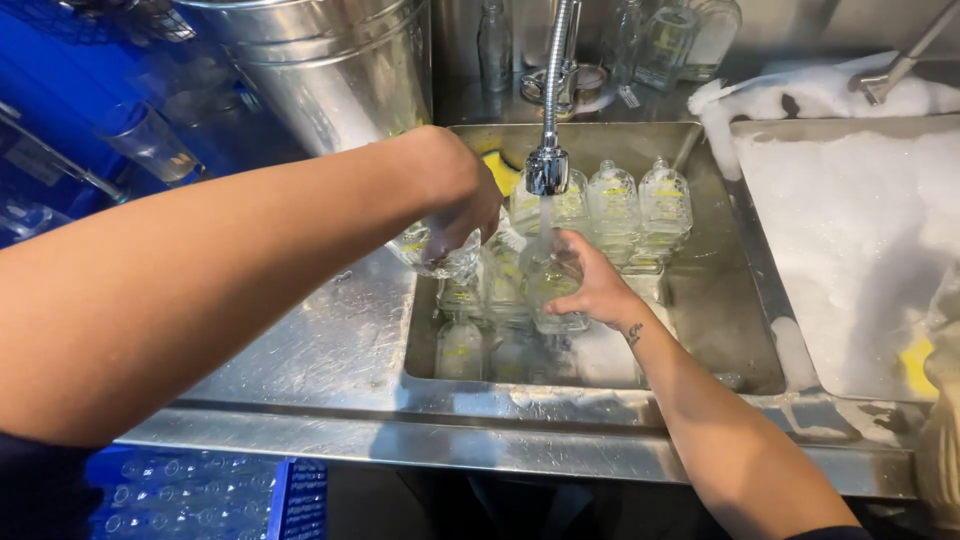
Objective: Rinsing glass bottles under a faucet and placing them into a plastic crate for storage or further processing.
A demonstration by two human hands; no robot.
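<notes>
1. Stainless steel bench (330, 350): wet and scratched, front lip running along the bottom; bare steel left of the basin is the widest free room.
2. Big shiny galvanised metal bucket (330, 70) stands at the back left, close to the basin's far left corner.
3. Foam-filled right sink (850, 240): suds cover nearly all of it and spill over its back edge; something yellow, sponge-like, shows at its right side.
4. Square steel sink basin (720, 310): left and middle packed with clear glass bottles with yellow labels, standing in rows (640, 205); right third of the floor is bare. A yellow patch shows at the back, behind the tap.
5. Flexible metal tap spout (548, 165) hangs over the basin middle, water running straight down.
6. Blue plastic crate (200, 490) sits under the front lip at the lower left, with round cells.
7. Left hand (460, 205): over the basin's left edge, fingers clamped on a clear glass bottle held tilted (435, 250), above the standing ones.
8. Right hand (595, 285): fingers wrapped on a small clear bottle with yellow band label (552, 290), upright in the basin, its top right under the stream.
9. More clear bottles (665, 40) line the back ledge, labels too blurred to tell.
</notes>
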